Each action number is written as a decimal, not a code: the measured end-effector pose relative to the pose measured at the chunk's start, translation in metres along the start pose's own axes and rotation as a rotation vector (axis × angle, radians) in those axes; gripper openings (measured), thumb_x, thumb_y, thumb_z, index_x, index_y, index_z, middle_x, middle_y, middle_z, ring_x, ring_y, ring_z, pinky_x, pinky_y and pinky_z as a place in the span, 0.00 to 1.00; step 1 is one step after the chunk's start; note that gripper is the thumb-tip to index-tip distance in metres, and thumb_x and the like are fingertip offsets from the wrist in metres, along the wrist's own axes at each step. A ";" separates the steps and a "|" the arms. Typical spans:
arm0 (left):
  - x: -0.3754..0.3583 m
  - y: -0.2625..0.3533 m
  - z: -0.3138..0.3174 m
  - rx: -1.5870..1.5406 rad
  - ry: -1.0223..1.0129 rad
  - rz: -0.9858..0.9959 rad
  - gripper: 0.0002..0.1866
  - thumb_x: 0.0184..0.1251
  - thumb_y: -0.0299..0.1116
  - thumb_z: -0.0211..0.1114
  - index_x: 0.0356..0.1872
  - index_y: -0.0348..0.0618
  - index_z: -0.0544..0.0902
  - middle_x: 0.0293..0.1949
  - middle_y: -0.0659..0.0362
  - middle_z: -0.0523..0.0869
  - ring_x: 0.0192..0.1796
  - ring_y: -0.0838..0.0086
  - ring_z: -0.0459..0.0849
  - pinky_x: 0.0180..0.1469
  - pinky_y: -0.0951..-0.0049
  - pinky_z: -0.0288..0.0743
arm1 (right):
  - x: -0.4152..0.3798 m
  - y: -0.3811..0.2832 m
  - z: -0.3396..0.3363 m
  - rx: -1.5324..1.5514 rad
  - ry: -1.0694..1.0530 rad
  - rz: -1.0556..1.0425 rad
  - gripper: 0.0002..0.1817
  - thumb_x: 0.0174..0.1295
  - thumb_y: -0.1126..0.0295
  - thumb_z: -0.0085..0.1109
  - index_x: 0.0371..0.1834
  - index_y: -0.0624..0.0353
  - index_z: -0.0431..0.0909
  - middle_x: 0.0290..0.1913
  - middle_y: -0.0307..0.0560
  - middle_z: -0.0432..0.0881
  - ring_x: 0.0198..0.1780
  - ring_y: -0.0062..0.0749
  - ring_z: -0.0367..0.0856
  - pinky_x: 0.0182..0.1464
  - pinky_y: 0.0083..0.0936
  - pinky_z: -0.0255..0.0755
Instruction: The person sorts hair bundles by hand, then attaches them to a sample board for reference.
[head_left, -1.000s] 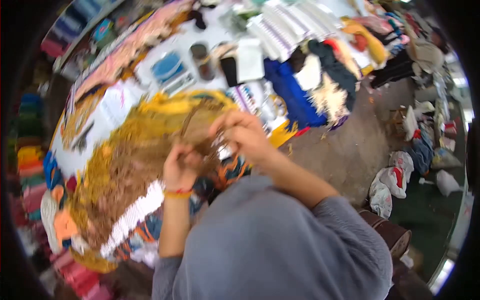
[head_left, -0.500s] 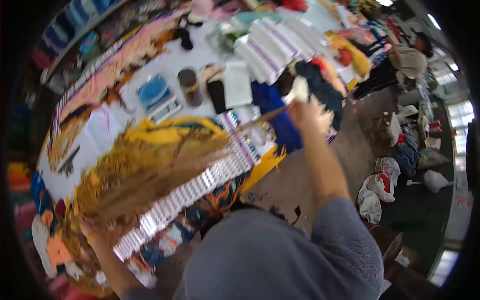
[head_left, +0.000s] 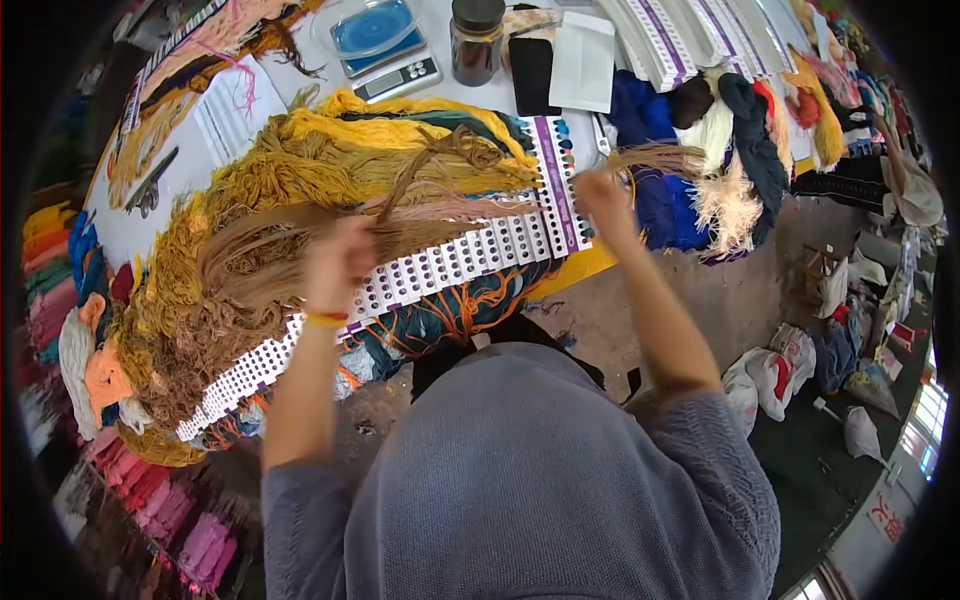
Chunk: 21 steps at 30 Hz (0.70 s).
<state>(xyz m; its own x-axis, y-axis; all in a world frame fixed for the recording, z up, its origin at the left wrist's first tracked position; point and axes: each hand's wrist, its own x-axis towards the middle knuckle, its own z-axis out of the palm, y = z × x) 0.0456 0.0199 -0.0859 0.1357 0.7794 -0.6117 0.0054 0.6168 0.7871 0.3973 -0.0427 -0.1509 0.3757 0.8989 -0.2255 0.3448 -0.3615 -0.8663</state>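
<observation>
My left hand [head_left: 343,258] is closed around a bundle of brown yarn [head_left: 260,245], whose loose end fans out to the left over the yarn heap. Above the right end of the long white card strip with holes [head_left: 450,260], my right hand [head_left: 606,208] is closed on brown strands [head_left: 655,157] that stick out to its right. Under and behind my hands lie mustard yarn [head_left: 290,170] and bright yellow yarn [head_left: 400,105]. A white card with a purple stripe [head_left: 555,180] stands crosswise at the strip's right end.
Behind the yarn are a scale [head_left: 397,78] with a blue dish, a dark jar [head_left: 476,45] and a white packet [head_left: 583,62]. Blue yarn [head_left: 655,210] hangs at the table's right edge. Another person [head_left: 905,185] is at far right; bags [head_left: 775,375] lie on the floor.
My left hand has moved right and up from the heap's lower left, with the brown yarn in it. The view has shifted, and my hands are nearer each other.
</observation>
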 end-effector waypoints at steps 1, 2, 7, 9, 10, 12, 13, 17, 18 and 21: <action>0.013 -0.034 0.026 0.116 -0.034 -0.102 0.13 0.58 0.39 0.55 0.38 0.43 0.80 0.25 0.64 0.78 0.23 0.83 0.73 0.17 0.84 0.60 | -0.007 0.026 0.032 -0.013 -0.185 0.037 0.11 0.56 0.65 0.53 0.39 0.57 0.76 0.29 0.47 0.78 0.26 0.30 0.76 0.29 0.26 0.69; 0.012 -0.041 0.062 0.134 -0.145 -0.170 0.14 0.59 0.40 0.55 0.39 0.42 0.79 0.29 0.62 0.81 0.25 0.81 0.76 0.17 0.84 0.61 | -0.021 0.011 0.049 -0.123 -0.244 -0.124 0.10 0.56 0.66 0.53 0.38 0.57 0.76 0.30 0.50 0.78 0.29 0.40 0.77 0.32 0.29 0.70; 0.045 -0.109 0.115 0.170 -0.256 -0.188 0.19 0.64 0.38 0.52 0.50 0.34 0.72 0.40 0.57 0.81 0.38 0.77 0.81 0.20 0.83 0.66 | -0.031 0.012 0.073 -0.203 -0.325 -0.214 0.07 0.55 0.70 0.52 0.32 0.61 0.74 0.32 0.54 0.76 0.34 0.49 0.75 0.34 0.35 0.70; 0.052 -0.111 0.122 0.230 -0.242 -0.200 0.16 0.63 0.36 0.53 0.45 0.35 0.75 0.35 0.58 0.81 0.36 0.77 0.81 0.21 0.82 0.68 | -0.028 0.021 0.076 -0.227 -0.271 -0.333 0.07 0.56 0.70 0.50 0.33 0.60 0.74 0.33 0.53 0.76 0.35 0.49 0.75 0.35 0.37 0.70; 0.060 -0.116 0.124 0.288 -0.251 -0.150 0.14 0.62 0.35 0.53 0.42 0.35 0.76 0.32 0.59 0.81 0.34 0.77 0.81 0.22 0.81 0.68 | -0.026 0.023 0.078 -0.224 -0.274 -0.332 0.07 0.56 0.70 0.50 0.33 0.60 0.74 0.33 0.53 0.76 0.35 0.49 0.75 0.35 0.37 0.70; 0.065 -0.130 0.132 0.262 -0.120 -0.047 0.11 0.56 0.30 0.54 0.22 0.32 0.77 0.17 0.54 0.78 0.22 0.70 0.77 0.25 0.70 0.68 | -0.024 0.029 0.081 -0.379 -0.307 -0.388 0.07 0.55 0.71 0.48 0.34 0.61 0.71 0.33 0.53 0.77 0.35 0.49 0.76 0.34 0.37 0.71; 0.067 -0.133 0.133 0.264 -0.121 -0.049 0.11 0.56 0.30 0.54 0.22 0.32 0.77 0.17 0.54 0.78 0.22 0.70 0.77 0.25 0.70 0.68 | -0.023 0.027 0.080 -0.378 -0.307 -0.384 0.07 0.55 0.71 0.48 0.34 0.61 0.71 0.33 0.53 0.77 0.35 0.49 0.76 0.34 0.37 0.71; 0.072 -0.140 0.140 0.282 -0.113 0.070 0.07 0.51 0.25 0.53 0.20 0.33 0.77 0.15 0.55 0.77 0.20 0.68 0.76 0.25 0.69 0.67 | -0.024 0.019 0.079 -0.676 -0.390 -0.483 0.09 0.50 0.74 0.49 0.30 0.60 0.59 0.26 0.54 0.75 0.26 0.48 0.77 0.23 0.38 0.70; 0.072 -0.140 0.140 0.344 -0.099 0.116 0.08 0.53 0.24 0.52 0.21 0.34 0.78 0.16 0.58 0.77 0.19 0.74 0.74 0.23 0.74 0.66 | -0.024 0.019 0.080 -0.701 -0.380 -0.492 0.08 0.51 0.73 0.49 0.30 0.60 0.60 0.26 0.54 0.76 0.26 0.47 0.77 0.22 0.38 0.69; 0.070 -0.138 0.141 0.371 -0.079 0.146 0.08 0.56 0.24 0.52 0.22 0.35 0.78 0.17 0.62 0.77 0.18 0.81 0.72 0.21 0.79 0.64 | -0.025 0.013 0.079 -0.735 -0.381 -0.493 0.07 0.52 0.72 0.47 0.30 0.60 0.60 0.24 0.52 0.76 0.25 0.45 0.78 0.21 0.37 0.69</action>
<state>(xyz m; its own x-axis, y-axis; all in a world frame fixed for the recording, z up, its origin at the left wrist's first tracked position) 0.1937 -0.0265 -0.2263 0.2374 0.8362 -0.4945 0.3358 0.4070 0.8495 0.3239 -0.0504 -0.1916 -0.2158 0.9645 -0.1525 0.8904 0.1302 -0.4362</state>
